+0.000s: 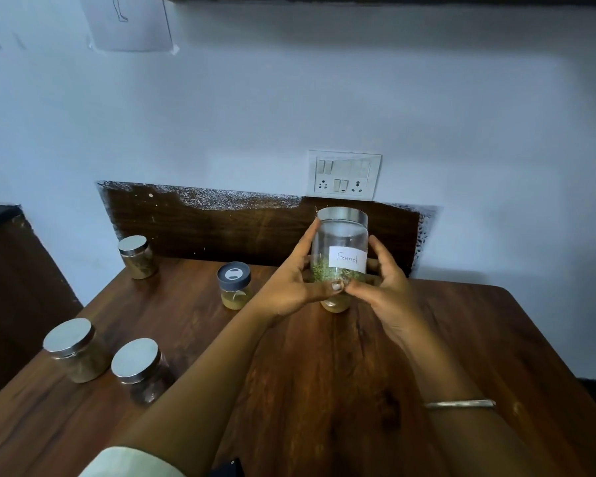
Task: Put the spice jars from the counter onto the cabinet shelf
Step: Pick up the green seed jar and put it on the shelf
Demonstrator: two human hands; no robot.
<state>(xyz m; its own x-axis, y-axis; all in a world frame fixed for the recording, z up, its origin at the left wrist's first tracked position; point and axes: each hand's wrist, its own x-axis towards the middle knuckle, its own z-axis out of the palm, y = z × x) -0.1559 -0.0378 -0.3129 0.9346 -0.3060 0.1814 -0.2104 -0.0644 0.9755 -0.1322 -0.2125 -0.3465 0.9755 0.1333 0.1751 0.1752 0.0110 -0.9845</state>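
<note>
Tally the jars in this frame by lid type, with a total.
Silver metal lid: 4, namely the Fennel jar held in both hands, the back-left jar and the two front-left jars.
Grey plastic lid: 1, the small jar.
Lid hidden: 1, the jar behind the hands.
Total: 6

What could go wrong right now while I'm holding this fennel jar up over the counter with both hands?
The fennel jar is smooth glass, pinched low by the left hand and right hand, so it might slip. A small jar sits directly beneath it, partly hidden, and the grey-lidded jar stands close by, so lowering or dropping it could knock either one over.
</note>
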